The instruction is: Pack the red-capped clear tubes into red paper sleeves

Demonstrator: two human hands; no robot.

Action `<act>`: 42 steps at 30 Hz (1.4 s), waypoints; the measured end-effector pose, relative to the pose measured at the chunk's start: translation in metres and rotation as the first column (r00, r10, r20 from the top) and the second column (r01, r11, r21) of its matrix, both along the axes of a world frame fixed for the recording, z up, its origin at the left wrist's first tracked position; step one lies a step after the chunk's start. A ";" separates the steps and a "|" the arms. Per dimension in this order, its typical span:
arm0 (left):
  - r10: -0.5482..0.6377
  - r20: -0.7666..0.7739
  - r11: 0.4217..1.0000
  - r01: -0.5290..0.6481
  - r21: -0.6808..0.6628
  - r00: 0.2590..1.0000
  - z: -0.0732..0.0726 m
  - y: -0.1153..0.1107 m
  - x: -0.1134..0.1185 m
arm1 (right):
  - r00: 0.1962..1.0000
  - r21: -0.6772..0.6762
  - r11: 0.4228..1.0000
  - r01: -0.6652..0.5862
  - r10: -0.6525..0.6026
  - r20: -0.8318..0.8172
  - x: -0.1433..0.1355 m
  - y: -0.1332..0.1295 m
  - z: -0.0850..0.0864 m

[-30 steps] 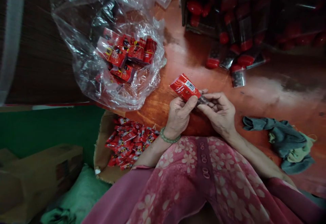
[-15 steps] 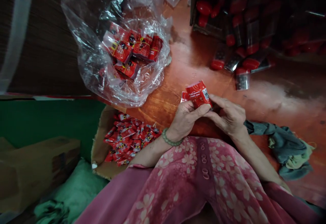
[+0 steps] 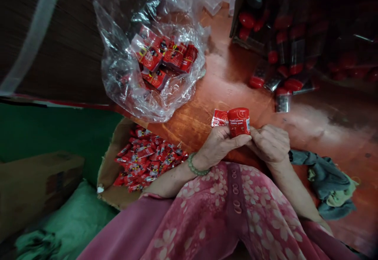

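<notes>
Upright in front of me is a red printed sleeve (image 3: 239,123) with white lettering and a barcode on its right side. Its top looks rounded and opened out; whatever is inside is hidden. My left hand (image 3: 220,143), with a green bead bracelet at the wrist, grips it with the thumb across the lower front. A second red and white printed piece (image 3: 220,118) sticks out behind the left fingers. My right hand (image 3: 271,143) is closed, its curled fingers and thumb pinching at the sleeve's lower right edge.
A clear plastic bag (image 3: 118,82) holds bundles of red sleeves (image 3: 155,79). Below it stands a cardboard box (image 3: 108,173) of small red packets (image 3: 147,159). Red-capped containers (image 3: 283,100) lie at the far right, near a crumpled grey-green cloth (image 3: 332,177).
The sleeve has gone from tilted and flatter to upright and rounded at the top. My right fingers have curled in closer against its side. The whole view has shifted slightly.
</notes>
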State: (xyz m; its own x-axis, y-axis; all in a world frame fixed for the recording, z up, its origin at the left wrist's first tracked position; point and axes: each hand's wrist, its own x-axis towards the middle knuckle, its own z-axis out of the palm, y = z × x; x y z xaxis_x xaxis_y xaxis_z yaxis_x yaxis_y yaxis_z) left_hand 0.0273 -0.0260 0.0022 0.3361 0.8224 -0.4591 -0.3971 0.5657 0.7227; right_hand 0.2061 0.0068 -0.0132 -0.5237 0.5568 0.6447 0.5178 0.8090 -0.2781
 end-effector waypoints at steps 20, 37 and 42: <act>0.432 -0.891 0.901 0.115 0.418 -0.141 0.044 -0.095 -0.174 | 0.954 -0.374 0.920 0.117 0.001 0.301 -0.003 -0.009 -0.021; 0.574 -0.714 0.333 0.682 0.651 0.401 -0.030 0.016 -0.052 | 0.963 -0.296 0.951 0.094 -0.011 0.269 -0.018 -0.004 -0.008; 0.563 -0.752 0.362 0.716 0.597 0.342 -0.027 0.016 -0.046 | 0.941 -0.305 0.948 0.089 0.021 0.339 -0.016 -0.002 -0.004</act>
